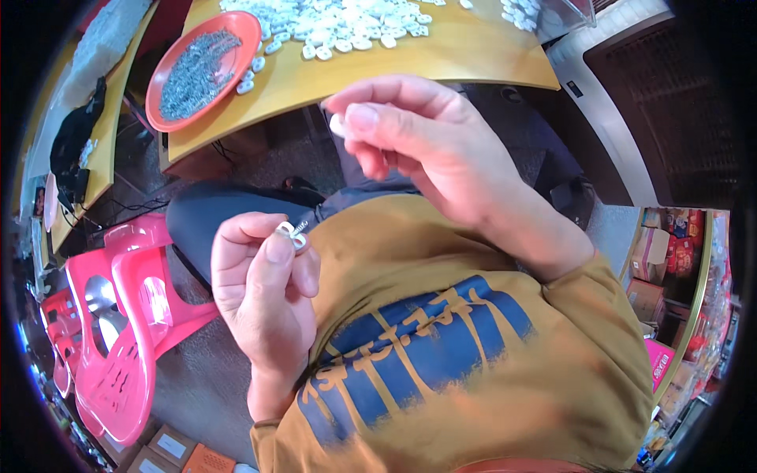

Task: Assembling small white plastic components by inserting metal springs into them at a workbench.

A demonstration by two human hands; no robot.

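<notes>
Left hand [264, 280], white piece [299, 241] at fingertips [278, 250]

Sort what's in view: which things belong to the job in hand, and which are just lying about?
Job, apparently:
- white piece and metal bit, left hand
- white piece, right hand
- white pile
- metal bits
- red bowl

Lying about, apparently:
- pink chair
- cardboard boxes
- orange box

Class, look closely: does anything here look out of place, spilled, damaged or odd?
Yes: the round red plastic bowl of small grey metal pieces appears to overhang the left edge of the yellow wooden table, which looks precarious. Nothing clearly looks spilled or damaged.
</notes>
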